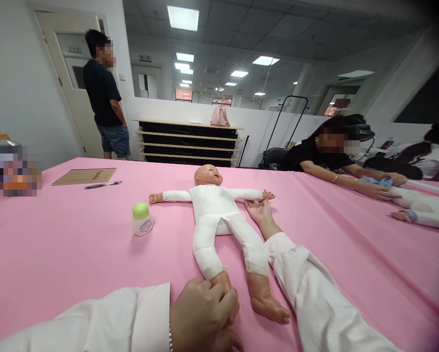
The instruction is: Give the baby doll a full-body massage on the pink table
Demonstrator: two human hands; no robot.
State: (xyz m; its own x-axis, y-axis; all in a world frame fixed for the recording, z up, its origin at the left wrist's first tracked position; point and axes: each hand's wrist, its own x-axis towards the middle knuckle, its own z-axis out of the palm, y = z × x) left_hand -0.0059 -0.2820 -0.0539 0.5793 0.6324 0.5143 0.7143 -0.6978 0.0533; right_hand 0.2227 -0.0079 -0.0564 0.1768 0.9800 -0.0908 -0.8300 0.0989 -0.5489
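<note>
A baby doll (219,210) with a white cloth body lies on its back on the pink tablecloth (105,249), arms spread and its feet towards me. Down at the front, my left hand (204,313) is closed around the doll's foot on the left; the foot is mostly covered by my fingers. The other foot (268,300) rests free on the cloth. My right hand (259,211) lies palm up beside the doll's body, fingers loosely extended just below its outstretched arm; whether they touch the arm is unclear. A small jar with a green lid (142,220) stands left of the doll.
A brown notebook (85,176) and a pen (103,185) lie at the far left. A blurred bottle (6,161) stands at the left edge. On the right, a co-worker (325,151) handles another doll (425,203). Another person (102,98) stands by the door.
</note>
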